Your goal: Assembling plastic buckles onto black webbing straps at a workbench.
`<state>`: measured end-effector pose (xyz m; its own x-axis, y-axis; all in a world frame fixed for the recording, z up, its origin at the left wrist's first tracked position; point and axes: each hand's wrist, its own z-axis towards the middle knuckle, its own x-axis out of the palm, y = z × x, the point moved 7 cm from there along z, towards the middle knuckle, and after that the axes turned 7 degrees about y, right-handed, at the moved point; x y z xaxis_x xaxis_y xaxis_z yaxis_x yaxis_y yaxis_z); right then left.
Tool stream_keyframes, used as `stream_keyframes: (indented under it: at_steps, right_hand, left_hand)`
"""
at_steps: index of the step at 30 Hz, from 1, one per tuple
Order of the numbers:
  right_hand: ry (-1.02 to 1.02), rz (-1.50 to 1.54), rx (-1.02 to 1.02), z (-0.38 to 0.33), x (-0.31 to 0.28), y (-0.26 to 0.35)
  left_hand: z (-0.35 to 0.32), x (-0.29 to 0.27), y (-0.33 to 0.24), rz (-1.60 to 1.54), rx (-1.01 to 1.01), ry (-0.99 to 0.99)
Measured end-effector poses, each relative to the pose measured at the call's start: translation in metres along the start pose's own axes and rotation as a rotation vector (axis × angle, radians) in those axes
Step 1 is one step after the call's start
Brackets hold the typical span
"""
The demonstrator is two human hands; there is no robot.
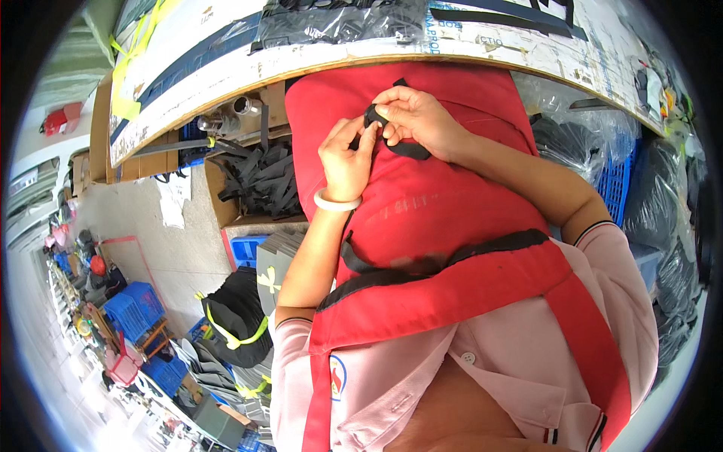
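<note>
Over my lap, on a red apron point(422, 200), both hands meet at a short black strap point(409, 151). My left hand point(346, 160), with a white bangle at its wrist, pinches the strap's left part between thumb and fingertips. Opposite it, my right hand point(428, 124) grips the same strap with bent fingers. A loop of the strap hangs below the right fingers, and another part curls up between the two thumbs. Whether a small buckle sits inside the fingers I cannot make out.
A worn white table point(354, 49) runs across ahead, bearing a clear bag of black parts point(343, 22) and flat black straps point(504, 21). Left of my lap stands a cardboard box of black straps point(260, 177). Plastic bags point(663, 203) and a blue crate point(616, 181) are at the right.
</note>
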<state>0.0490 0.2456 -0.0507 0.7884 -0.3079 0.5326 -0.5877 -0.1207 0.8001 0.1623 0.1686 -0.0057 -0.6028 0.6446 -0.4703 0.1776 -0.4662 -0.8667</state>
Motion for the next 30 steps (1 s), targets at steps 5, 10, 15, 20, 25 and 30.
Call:
stream_keyframes:
  at_steps: [5, 10, 15, 20, 25, 30]
  right_hand:
    - [-0.024, 0.059, 0.019, -0.001, -0.001, -0.002]
    - [-0.021, -0.098, -0.028, -0.002, 0.0, 0.003]
    - [0.013, -0.066, -0.006, 0.001, 0.001, 0.002]
    - [0.043, -0.034, -0.003, -0.009, 0.006, 0.007]
    - [0.166, 0.013, 0.035, 0.0, 0.006, 0.0]
    - [0.194, 0.037, 0.055, -0.003, 0.002, 0.007]
  left_hand:
    - [-0.003, 0.001, -0.008, 0.178, 0.212, -0.017]
    - [-0.001, 0.002, -0.01, 0.179, 0.209, 0.002]
    - [-0.003, -0.001, -0.01, 0.186, 0.184, -0.01]
    - [-0.002, 0.001, -0.012, 0.203, 0.225, 0.009]
    - [0.002, -0.004, -0.012, 0.242, 0.248, 0.051]
    - [0.009, -0.004, -0.008, 0.194, 0.238, 0.122]
